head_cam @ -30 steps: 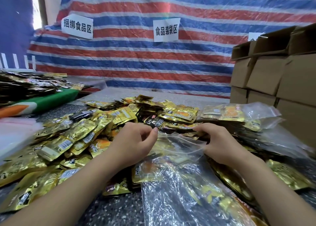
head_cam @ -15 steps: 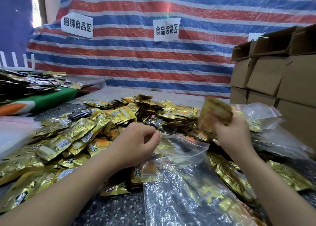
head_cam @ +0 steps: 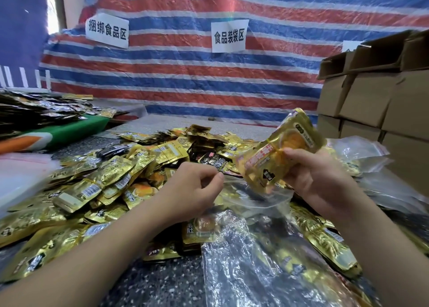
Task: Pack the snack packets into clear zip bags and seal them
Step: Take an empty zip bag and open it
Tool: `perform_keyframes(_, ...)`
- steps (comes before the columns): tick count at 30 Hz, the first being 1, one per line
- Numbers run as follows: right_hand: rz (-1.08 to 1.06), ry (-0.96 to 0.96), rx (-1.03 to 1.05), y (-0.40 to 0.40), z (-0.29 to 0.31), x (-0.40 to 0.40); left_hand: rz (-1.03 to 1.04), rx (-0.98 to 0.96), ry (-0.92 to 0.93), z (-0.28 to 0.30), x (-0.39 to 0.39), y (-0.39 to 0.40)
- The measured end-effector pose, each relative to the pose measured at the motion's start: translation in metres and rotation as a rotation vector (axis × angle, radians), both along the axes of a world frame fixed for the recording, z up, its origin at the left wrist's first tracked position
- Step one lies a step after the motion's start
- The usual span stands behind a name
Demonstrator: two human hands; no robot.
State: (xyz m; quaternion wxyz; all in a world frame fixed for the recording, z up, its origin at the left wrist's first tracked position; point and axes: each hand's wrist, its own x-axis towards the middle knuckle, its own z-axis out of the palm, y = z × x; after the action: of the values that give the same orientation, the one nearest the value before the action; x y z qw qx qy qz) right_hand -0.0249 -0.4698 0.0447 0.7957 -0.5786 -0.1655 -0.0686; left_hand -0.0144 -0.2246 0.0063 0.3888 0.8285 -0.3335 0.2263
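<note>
L hand (head_cam: 197,186) pinches rim of clear zip bag (head_cam: 262,248) on counter (head_cam: 148,283); R hand (head_cam: 315,179) grips gold snack packets (head_cam: 276,153) just above bag mouth, loose packet pile (head_cam: 111,179) left of bag.

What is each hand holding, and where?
Right hand grips gold snack packets by their lower end; left hand pinches the clear zip bag at its mouth edge.

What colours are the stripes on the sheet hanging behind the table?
Red, blue and white stripes on the tarp, seen in the head view.

Bright, even light — daylight at upper left, glare on foil, wide-angle bending, slight blur.
</note>
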Motion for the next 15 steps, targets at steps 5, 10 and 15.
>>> perform_keyframes(5,-0.067,-0.200,-0.362,0.003,-0.001,-0.006,0.006,-0.094,0.027,0.001,0.000,0.001)
perform_keyframes(10,0.011,-0.207,-0.632,0.012,-0.005,-0.012,-0.014,-0.148,0.075,0.004,-0.001,-0.002)
perform_keyframes(15,-0.023,-0.244,-0.637,0.015,-0.002,-0.016,-0.109,-0.131,0.287,0.013,-0.002,0.006)
